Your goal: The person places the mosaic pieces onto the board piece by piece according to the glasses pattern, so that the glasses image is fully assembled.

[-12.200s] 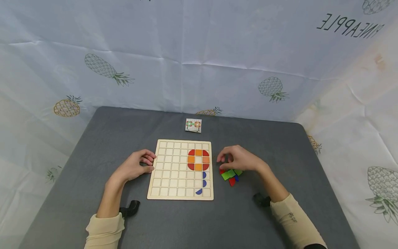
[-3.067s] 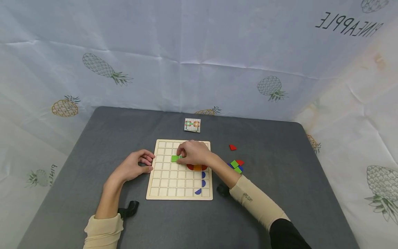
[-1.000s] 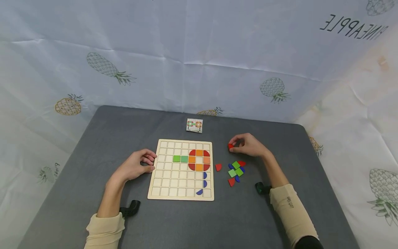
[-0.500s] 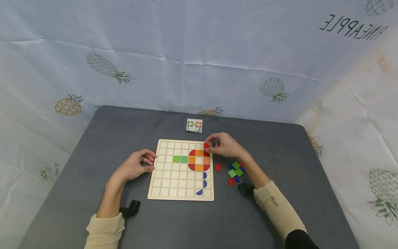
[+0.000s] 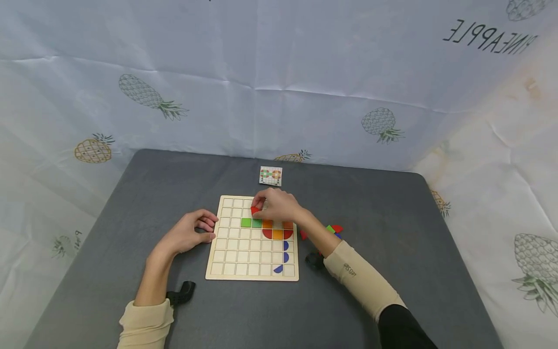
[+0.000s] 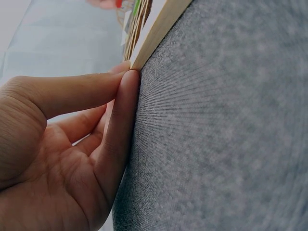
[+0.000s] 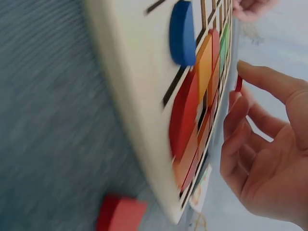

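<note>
A pale wooden grid board [image 5: 224, 273] lies on the dark table, bearing red, orange, green and blue pieces. Against its left edge rest the thumb and fingertips of my left hand [image 5: 187, 232]; the left wrist view shows this hand [image 6: 72, 144] touching the board's side [image 6: 156, 41]. Over the board, my right hand [image 5: 279, 206] pinches a red piece [image 5: 255, 210] between thumb and fingers, just above the green squares [image 5: 246, 222]. The right wrist view shows the red piece [image 7: 238, 83] on edge in that hand [image 7: 269, 144]. The hand hides part of the red and orange ring.
A small patterned card [image 5: 271, 176] lies behind the board. Loose pieces, among them a red one [image 5: 337, 228], lie right of the board, partly hidden by my right forearm. A pineapple-print cloth [image 5: 305, 63] hangs behind the table.
Since half a second ago, my right hand has carried the red piece left across the board. Two green squares, absent in the oldest frame, lie on the board. My left hand has stayed put.
</note>
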Demonstrator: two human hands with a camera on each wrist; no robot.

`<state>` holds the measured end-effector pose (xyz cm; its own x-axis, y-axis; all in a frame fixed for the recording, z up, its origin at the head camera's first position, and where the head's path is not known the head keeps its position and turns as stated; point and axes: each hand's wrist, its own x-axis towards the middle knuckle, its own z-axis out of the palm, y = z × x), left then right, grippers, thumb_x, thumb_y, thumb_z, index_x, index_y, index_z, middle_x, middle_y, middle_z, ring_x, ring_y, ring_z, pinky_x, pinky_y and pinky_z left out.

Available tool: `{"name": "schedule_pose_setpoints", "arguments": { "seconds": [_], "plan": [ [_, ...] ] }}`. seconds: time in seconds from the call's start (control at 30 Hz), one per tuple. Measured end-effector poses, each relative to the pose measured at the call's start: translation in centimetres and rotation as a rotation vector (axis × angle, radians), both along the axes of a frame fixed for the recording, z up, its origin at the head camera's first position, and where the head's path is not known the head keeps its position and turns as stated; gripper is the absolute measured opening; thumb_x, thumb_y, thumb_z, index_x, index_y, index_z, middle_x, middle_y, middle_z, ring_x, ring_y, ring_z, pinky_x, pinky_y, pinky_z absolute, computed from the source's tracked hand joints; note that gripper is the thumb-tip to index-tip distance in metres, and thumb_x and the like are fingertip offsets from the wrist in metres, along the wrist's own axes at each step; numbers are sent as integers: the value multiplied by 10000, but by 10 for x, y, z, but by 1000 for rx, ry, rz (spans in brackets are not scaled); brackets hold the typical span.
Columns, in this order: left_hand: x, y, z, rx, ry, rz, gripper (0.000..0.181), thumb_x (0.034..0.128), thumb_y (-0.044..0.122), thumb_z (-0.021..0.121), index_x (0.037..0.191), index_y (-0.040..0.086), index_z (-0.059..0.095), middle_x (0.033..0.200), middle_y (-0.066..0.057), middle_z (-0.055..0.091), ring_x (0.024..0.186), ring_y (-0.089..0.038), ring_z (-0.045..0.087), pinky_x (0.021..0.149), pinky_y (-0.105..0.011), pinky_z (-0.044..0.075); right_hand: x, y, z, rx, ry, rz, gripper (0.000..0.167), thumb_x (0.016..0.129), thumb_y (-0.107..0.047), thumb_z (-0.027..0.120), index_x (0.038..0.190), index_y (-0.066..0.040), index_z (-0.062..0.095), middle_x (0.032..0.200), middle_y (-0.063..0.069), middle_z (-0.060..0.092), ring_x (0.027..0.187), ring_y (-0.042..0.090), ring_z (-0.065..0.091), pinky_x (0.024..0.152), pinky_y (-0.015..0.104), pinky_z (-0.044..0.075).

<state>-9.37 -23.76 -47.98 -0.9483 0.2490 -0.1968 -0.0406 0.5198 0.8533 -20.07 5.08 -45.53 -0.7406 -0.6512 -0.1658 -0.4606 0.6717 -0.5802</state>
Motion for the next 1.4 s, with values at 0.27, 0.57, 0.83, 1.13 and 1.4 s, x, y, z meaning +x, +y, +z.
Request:
{"name": "schedule_pose_setpoints", "arguments": {
  "seconds": [0.27,0.57,0.83,1.13,1.4],
  "plan": [
    [-1,-1,-2,4,5,4,384,933,-17,793,1284,-67,645,1134,-194,667,956,-188,647,771,-222,558,0,-26,2,124,-10,-22,185,965,-338,823,1089,-216,759,913,-69,692,803,104,630,656,303,445],
    [-1,-1,-2,16,10,4,384,927,-30,791,1279,-76,645,1125,-203,665,922,-132,644,758,-222,565,4,-30,6,141,-16,-29,172,977,-332,810,1102,-218,778,937,-83,731,818,82,655,649,281,477],
    [-1,0,0,13,1,2,389,933,-18,795,1287,-69,643,1134,-196,664,957,-195,643,765,-224,557,8,-13,13,64,-48,-10,182,988,-269,776,1157,-200,785,1033,-63,775,863,95,667,667,273,469],
    [0,0,0,5,2,-3,390,944,1,794,1296,-60,640,1141,-191,664,968,-200,638,780,-226,552,13,32,19,-35,-34,-7,218,999,-214,773,1207,-147,784,1073,-22,783,782,97,659,656,253,452],
    [0,0,-1,11,-4,-8,392,941,-8,795,1294,-66,636,1138,-196,658,965,-197,634,778,-222,565,18,86,27,-32,-66,-59,238,1002,-190,782,1221,-97,770,1055,33,764,705,138,627,646,281,498]
  ]
}}
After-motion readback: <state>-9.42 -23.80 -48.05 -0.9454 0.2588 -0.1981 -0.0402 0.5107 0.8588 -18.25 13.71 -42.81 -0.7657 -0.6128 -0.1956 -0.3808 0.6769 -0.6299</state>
